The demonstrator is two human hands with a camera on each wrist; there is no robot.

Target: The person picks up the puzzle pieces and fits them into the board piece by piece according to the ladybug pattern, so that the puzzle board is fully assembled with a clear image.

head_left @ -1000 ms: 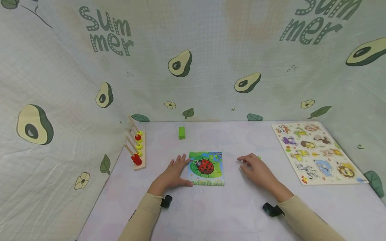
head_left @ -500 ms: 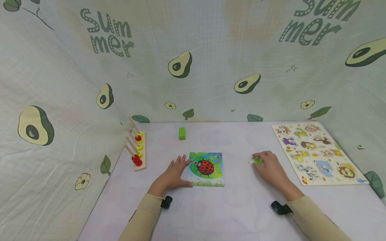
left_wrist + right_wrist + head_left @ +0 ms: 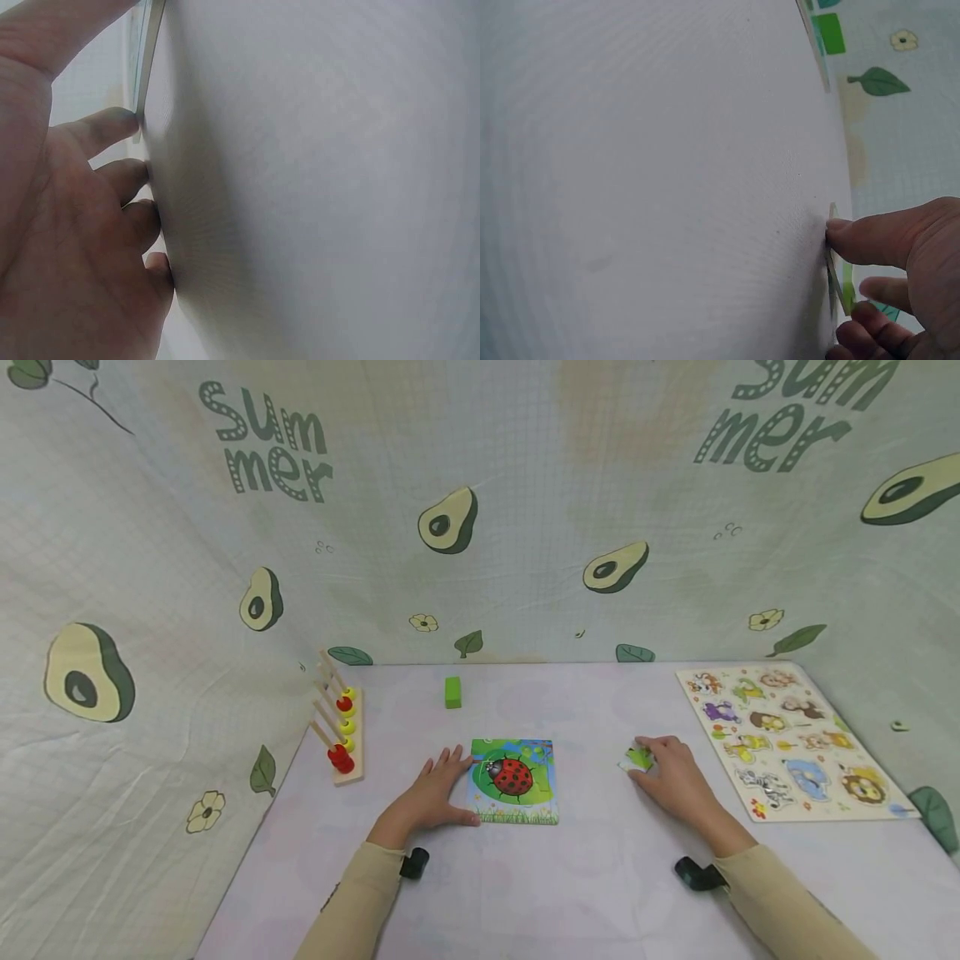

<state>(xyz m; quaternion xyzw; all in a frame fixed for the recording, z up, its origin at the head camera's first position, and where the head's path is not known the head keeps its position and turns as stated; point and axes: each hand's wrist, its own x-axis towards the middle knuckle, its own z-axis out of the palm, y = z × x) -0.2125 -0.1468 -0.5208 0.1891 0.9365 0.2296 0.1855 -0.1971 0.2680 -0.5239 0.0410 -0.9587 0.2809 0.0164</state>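
A square ladybug puzzle [image 3: 512, 777] lies flat on the table in the middle of the head view. My left hand [image 3: 431, 789] rests at its left side with fingers spread, thumb and index fingertip right at the edge. In the left wrist view, the fingertips [image 3: 124, 120] meet the table beside the puzzle's thin edge. To the right of the puzzle, my right hand [image 3: 678, 781] pinches a small green and white puzzle piece [image 3: 636, 758] between thumb and fingers. The right wrist view shows this thin piece [image 3: 838, 274] tilted against the tabletop, partly hidden by the fingers.
A wooden peg counter [image 3: 348, 735] with red and yellow beads stands at the left. One green block [image 3: 452, 692] lies behind the puzzle. An animal puzzle board [image 3: 795, 743] covers the right side of the table. Avocado-patterned cloth [image 3: 525, 610] hangs behind.
My right hand has moved right from beside the ladybug puzzle to the small green piece and pinched it, showing more of it now. The left hand has stayed in place.
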